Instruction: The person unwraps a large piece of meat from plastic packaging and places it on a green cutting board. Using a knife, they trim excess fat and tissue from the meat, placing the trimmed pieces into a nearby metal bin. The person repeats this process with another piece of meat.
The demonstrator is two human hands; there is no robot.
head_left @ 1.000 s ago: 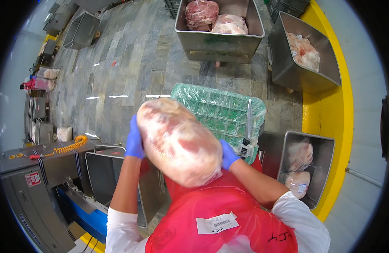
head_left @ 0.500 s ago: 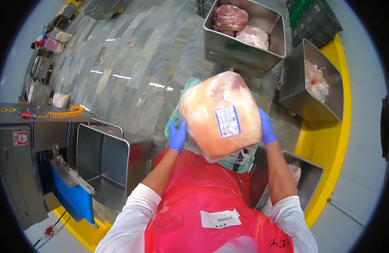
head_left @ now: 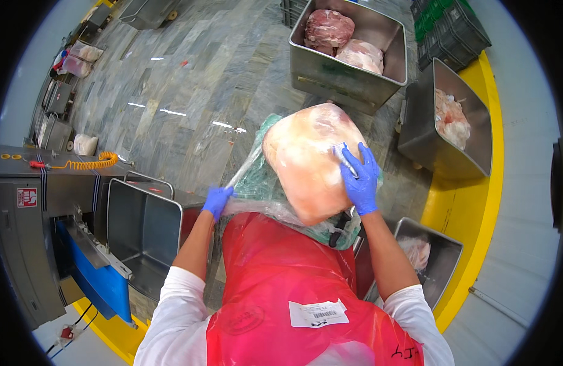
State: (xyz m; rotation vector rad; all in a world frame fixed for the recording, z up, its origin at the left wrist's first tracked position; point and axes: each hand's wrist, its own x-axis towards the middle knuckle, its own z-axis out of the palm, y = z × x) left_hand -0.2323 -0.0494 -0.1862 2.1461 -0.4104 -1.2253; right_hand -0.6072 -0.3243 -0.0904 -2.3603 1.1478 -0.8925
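One green, film-covered crate (head_left: 264, 185) seems to bear our big block of meat (head_left: 309, 168), which, we judge, could slide if pulled by the clear film (head_left: 266, 211). That film could tear too: our left hand (head_left: 218, 201) has its fingers closed on it, drawing it taut. Our right hand (head_left: 362, 184) lies on the meat's right side, fingers slightly apart; whether they grip, we cannot tell. The meat looks rounded, cream to peach, pinker at its far end, with a small white-and-blue label (head_left: 339, 150) by our fingertips.

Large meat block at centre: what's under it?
Green crate under clear plastic shows at left, a black handle at lower right. The meat block hides the crate's middle; anything else beneath can't be seen.
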